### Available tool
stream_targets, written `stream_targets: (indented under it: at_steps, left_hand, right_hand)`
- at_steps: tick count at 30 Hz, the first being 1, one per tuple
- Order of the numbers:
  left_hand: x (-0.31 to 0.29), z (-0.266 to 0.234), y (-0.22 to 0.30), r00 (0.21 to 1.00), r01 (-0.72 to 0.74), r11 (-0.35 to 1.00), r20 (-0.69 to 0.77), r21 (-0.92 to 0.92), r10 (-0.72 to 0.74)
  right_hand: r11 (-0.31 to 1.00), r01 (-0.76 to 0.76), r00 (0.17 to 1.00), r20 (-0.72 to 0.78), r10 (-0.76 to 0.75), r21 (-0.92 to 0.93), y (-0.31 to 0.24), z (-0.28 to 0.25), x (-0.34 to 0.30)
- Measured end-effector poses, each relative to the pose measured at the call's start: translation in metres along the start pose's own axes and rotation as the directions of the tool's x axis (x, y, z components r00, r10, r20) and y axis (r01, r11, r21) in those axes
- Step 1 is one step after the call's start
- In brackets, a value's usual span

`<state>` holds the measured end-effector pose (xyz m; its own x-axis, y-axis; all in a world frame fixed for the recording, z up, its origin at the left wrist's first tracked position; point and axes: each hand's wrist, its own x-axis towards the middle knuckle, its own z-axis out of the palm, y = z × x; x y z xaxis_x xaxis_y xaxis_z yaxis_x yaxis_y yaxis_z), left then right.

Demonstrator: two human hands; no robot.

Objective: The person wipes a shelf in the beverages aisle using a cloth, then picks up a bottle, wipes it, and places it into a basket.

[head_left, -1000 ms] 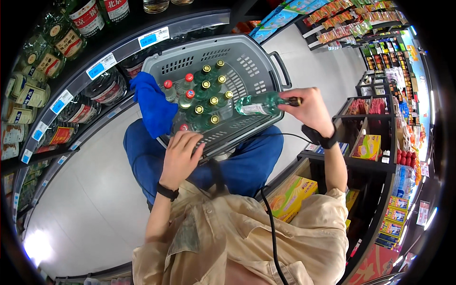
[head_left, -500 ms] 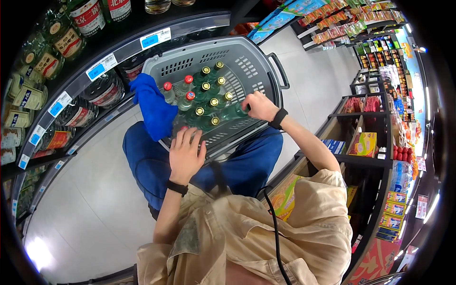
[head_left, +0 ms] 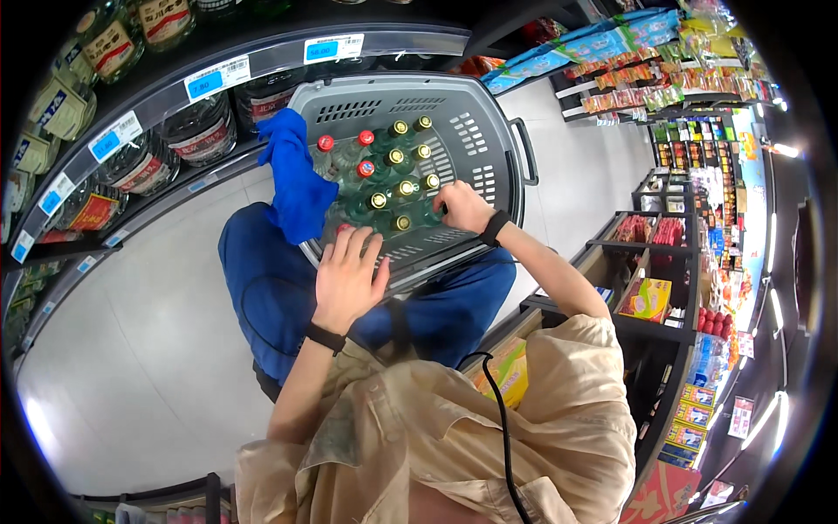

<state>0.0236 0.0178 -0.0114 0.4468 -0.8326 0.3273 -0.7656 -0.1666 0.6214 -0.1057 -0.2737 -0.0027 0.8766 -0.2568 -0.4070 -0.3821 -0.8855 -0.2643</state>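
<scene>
Currently, your right hand (head_left: 456, 210) curls narrowly round top of green bottle (head_left: 427, 212), inside grey basket (head_left: 482, 106), just right of other capped bottles (head_left: 394, 157). Your left hand (head_left: 347, 281) spreads wide at near rim, beside red cap (head_left: 343, 229); contact there unclear. Blue cloth (head_left: 298, 179) drapes over left side. Keep bottle upright, ease it slowly, avoid knocking neighbouring glass, loosen fingers only once base sits steady.

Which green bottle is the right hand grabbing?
The green bottle just right of the lowest gold cap in the picture: the right hand hides its top, while the other green bottles show their gold caps.
</scene>
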Motion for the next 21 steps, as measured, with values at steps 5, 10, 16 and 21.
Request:
stream_targets:
  at_steps: [5,10,16,21]
  left_hand:
    - [0.000,0.001,-0.002,1.000,0.005,0.999,0.002,-0.034,-0.005]
    - [-0.001,-0.003,-0.003,1.000,-0.006,1.000,0.000,-0.026,0.006]
    - [0.000,0.001,-0.003,1.000,-0.009,0.999,0.008,-0.035,0.009]
    - [-0.001,-0.001,-0.003,1.000,0.003,1.000,0.012,-0.028,-0.002]
  right_hand:
    - [0.999,0.011,1.000,0.016,-0.010,-0.051,-0.004,0.005,0.005]
    - [0.996,0.084,0.996,0.004,-0.084,-0.029,-0.013,0.014,0.017]
    - [0.990,0.105,0.994,-0.002,-0.106,-0.095,-0.009,0.029,0.024]
    - [0.990,0.096,0.995,0.048,-0.091,-0.099,-0.014,0.031,0.028]
